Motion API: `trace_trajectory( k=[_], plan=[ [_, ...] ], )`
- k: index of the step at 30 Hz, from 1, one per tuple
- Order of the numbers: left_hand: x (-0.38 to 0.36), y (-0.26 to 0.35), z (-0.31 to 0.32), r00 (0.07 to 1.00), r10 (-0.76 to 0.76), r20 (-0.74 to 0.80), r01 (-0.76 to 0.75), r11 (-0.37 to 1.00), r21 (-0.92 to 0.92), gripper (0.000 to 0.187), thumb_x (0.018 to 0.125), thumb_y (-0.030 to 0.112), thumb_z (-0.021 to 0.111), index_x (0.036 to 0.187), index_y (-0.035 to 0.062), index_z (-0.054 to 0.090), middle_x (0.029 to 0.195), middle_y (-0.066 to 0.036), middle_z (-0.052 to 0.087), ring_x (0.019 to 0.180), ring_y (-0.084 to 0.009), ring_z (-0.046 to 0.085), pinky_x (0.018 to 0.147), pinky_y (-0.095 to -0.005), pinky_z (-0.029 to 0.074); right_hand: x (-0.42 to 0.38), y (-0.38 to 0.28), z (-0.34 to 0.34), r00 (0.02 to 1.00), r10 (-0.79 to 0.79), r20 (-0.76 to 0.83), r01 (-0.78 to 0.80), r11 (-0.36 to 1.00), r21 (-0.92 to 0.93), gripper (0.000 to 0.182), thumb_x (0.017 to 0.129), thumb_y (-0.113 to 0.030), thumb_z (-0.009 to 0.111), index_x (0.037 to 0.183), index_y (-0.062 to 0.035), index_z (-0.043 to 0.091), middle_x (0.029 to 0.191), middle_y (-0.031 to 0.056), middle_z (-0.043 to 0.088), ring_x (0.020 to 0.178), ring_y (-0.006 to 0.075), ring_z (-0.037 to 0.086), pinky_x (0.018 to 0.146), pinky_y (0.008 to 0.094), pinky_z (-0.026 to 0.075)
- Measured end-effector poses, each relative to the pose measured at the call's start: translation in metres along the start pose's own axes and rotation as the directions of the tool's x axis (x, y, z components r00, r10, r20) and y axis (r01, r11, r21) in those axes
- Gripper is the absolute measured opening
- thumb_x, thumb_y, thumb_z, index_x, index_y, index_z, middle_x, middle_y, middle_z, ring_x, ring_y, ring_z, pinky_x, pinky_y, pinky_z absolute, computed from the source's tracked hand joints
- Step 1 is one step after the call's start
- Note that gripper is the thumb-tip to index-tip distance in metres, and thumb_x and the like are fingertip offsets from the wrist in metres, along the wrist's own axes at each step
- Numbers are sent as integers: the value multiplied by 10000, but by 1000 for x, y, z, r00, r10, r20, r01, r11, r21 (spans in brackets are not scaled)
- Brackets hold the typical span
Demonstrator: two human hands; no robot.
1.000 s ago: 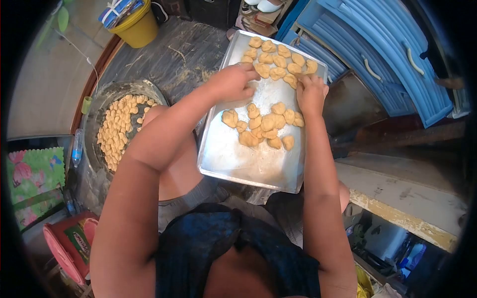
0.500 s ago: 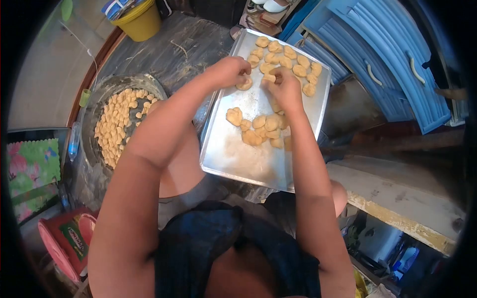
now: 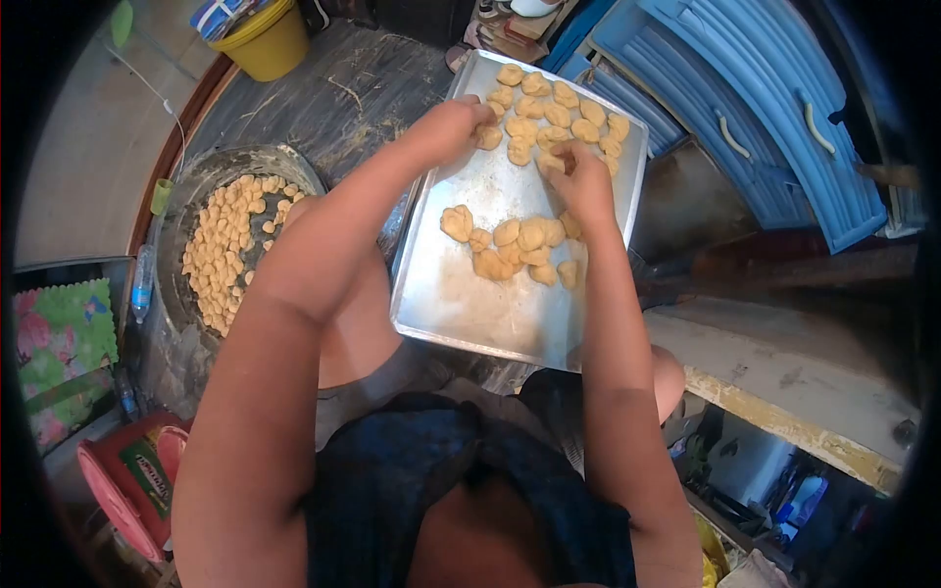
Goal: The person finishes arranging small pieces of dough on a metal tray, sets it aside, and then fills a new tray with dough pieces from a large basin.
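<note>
A metal baking tray (image 3: 446, 304) rests tilted across my lap, with knotted pieces of tan dough in rows at its far end. My left hand (image 3: 457, 129) is at the tray's far left, its curled fingers closed on a dough piece (image 3: 487, 138) at the end of the left row. Farther right, my right hand (image 3: 585, 183) pinches another dough piece (image 3: 550, 162), partly hidden by the fingers. A looser cluster of dough pieces (image 3: 510, 250) lies mid-tray, close to my right wrist.
On the floor to the left, a large round basin (image 3: 174, 279) holds many small dough pieces. A yellow bucket (image 3: 265, 44) stands beyond it. Blue louvred doors (image 3: 755, 98) are at the far right, above a wooden ledge (image 3: 784, 421). A red container (image 3: 127, 480) sits at lower left.
My right hand has moved right and slightly nearer, leaving a dough piece lying on the tray beside the rows. My left hand has pushed its dough piece farther up against the row.
</note>
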State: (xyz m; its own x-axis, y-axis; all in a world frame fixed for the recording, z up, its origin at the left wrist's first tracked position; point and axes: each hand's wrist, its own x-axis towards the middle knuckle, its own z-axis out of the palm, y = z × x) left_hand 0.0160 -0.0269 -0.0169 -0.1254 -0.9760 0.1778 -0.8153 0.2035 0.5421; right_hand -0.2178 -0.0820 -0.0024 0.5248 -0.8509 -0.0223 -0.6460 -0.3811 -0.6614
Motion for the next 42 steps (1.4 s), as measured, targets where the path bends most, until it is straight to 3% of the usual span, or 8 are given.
trace_trajectory(
  k=[7, 12, 18, 24, 26, 32, 38, 42],
  plan=[
    [-5, 27, -4, 995, -29, -91, 30, 999, 16, 293, 772, 115, 602, 1063, 83, 606, 1041, -107, 559, 1018, -293, 546, 879, -396, 434, -21, 9, -23, 980, -71, -185, 90, 992, 91, 343, 698, -189, 723, 991, -32, 643, 948, 147, 608, 854, 277, 601, 747, 337, 478],
    [1, 33, 28, 923, 315, -221, -282, 945, 168, 265, 799, 198, 591, 1046, 111, 629, 1024, -67, 560, 1055, -234, 516, 942, -391, 359, -44, 25, -36, 972, 114, 207, -139, 984, 114, 313, 711, -194, 718, 956, -10, 654, 836, 128, 648, 754, 194, 618, 705, 318, 487],
    [7, 50, 41, 971, 229, 62, -236, 902, 361, 295, 772, 224, 647, 1054, 136, 633, 1077, -44, 555, 1054, -216, 498, 928, -384, 350, -32, 20, -38, 990, 124, 68, -132, 981, 143, 306, 673, -141, 719, 945, -15, 660, 871, 146, 644, 827, 229, 623, 754, 320, 484],
    [5, 50, 18, 964, 54, -262, -35, 996, 78, 443, 822, 241, 587, 1221, 64, 512, 1199, -157, 510, 1165, -330, 454, 1006, -397, 311, -41, 36, -40, 970, -90, 227, 114, 989, -97, 476, 634, -103, 731, 1082, 3, 608, 859, 54, 603, 760, 153, 567, 690, 293, 476],
    [11, 23, 25, 925, -92, -369, 20, 981, -194, 473, 857, 271, 557, 1260, 35, 479, 1266, -183, 467, 1214, -341, 414, 1040, -399, 277, -38, 32, -40, 969, 220, 111, -236, 957, 168, 376, 663, -91, 697, 1028, -23, 638, 831, 114, 625, 739, 200, 605, 679, 304, 485],
    [11, 17, 44, 922, -229, -314, 45, 865, -499, 679, 965, 432, 349, 1403, -74, 231, 1469, -258, 211, 1388, -342, 168, 1132, -376, 121, -18, 37, -3, 947, 181, -266, -127, 970, 209, 360, 708, -130, 690, 1047, -25, 628, 844, 122, 639, 724, 235, 618, 676, 323, 489],
    [13, 24, 52, 909, -222, -353, 60, 907, -417, 680, 961, 430, 362, 1419, -48, 207, 1478, -264, 174, 1394, -341, 151, 1135, -429, 83, -41, 19, -20, 943, 90, -320, -101, 995, -17, 388, 692, -201, 721, 1035, -40, 637, 955, 153, 633, 889, 292, 615, 805, 348, 471],
    [3, 51, 33, 938, 64, -340, -33, 995, 96, 431, 883, 278, 531, 1263, 80, 476, 1367, -172, 385, 1355, -321, 249, 1120, -473, 147, -66, 40, -38, 984, 152, -93, -159, 984, -85, 361, 667, -217, 755, 968, -40, 665, 906, 140, 633, 847, 272, 620, 799, 345, 477]
  ],
)
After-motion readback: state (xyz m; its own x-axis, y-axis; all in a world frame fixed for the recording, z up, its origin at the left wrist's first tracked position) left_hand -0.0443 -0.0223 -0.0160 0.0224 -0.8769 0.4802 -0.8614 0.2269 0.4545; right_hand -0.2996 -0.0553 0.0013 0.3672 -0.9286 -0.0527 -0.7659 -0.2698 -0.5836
